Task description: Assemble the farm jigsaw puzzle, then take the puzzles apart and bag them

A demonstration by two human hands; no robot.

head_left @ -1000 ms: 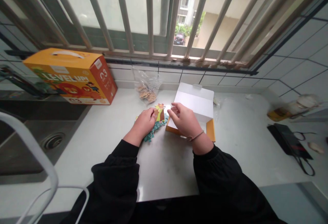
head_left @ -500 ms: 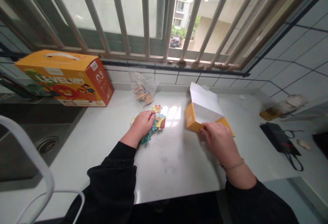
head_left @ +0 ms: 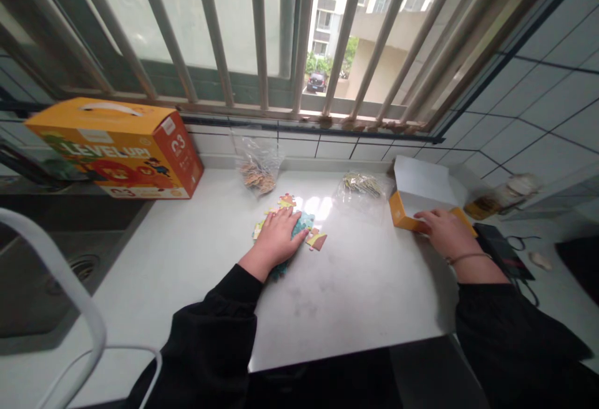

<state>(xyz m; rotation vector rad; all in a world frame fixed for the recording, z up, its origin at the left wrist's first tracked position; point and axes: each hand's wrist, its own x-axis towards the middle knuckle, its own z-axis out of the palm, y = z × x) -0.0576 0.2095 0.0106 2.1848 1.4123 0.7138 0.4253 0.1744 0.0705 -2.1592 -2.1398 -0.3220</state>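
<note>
My left hand [head_left: 279,234] lies palm down with its fingers spread on a pile of jigsaw puzzle pieces [head_left: 303,223], mostly teal and yellow, and covers part of it. A brown and yellow puzzle piece [head_left: 317,240] sticks out just right of the thumb. Over on the right, my right hand [head_left: 447,231] grips the front wall of a small yellow box [head_left: 406,215], thumb and fingers on either side of the edge. The box's white lid [head_left: 423,179] stands raised at the back. What lies inside the box is hidden.
Two clear bags of puzzle pieces, one at the back [head_left: 259,178] and one left of the box [head_left: 362,185], rest on the white counter [head_left: 337,309]. A large orange carton [head_left: 112,147] stands beside the sink [head_left: 42,278]. A black phone-like object [head_left: 503,250] lies at right.
My right hand has moved the yellow box to the right, and a second bag of pieces now shows left of it. My left hand's fingers have spread over the pile.
</note>
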